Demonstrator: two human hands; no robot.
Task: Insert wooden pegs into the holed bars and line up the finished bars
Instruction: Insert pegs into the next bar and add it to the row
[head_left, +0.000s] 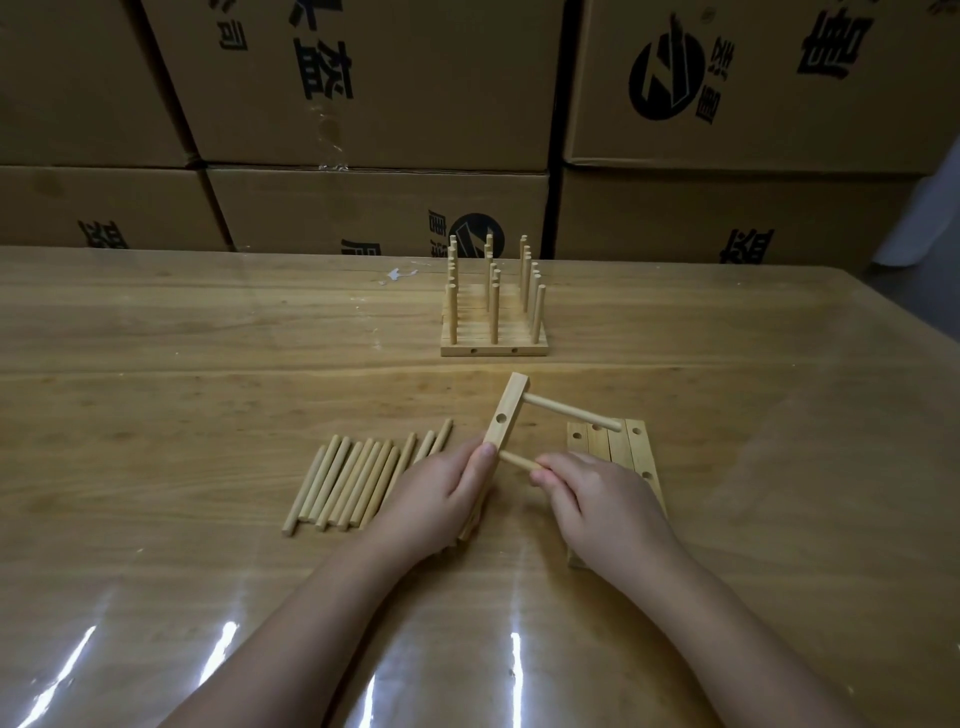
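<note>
Roughly mid-tabletop, 1 holed bar is held up off the surface, tilted, w/ 3 holes: the top one has peg no.1 seated and sticking out to the right, the middle one is bare, and the bottom one has peg no.2 at its mouth. Its lower end is gripped by the left hand, thumb on the bar's face, while the right hand pinches peg no.2 betw. thumb and fingertips. Left of the hands, approx. 11 loose pegs lie side by side on the tabletop; the left hand covers the pile's right edge, so the exact no. can't be told. Right of the hands, 4 bare bars lie flat and touching; the right hand hides their near halves, and the free end of peg no.1 crosses in front of their far ends. Further back, the finished bars sit packed edge to edge, 3 upright pegs each; 6 or 7 bars, since the rear ones overlap too much to count. A white smear marks the tabletop near them. Behind, 6 cardboard boxes w/ black print are stacked in 2 rows. An unclear white shape shows at the far right edge
</note>
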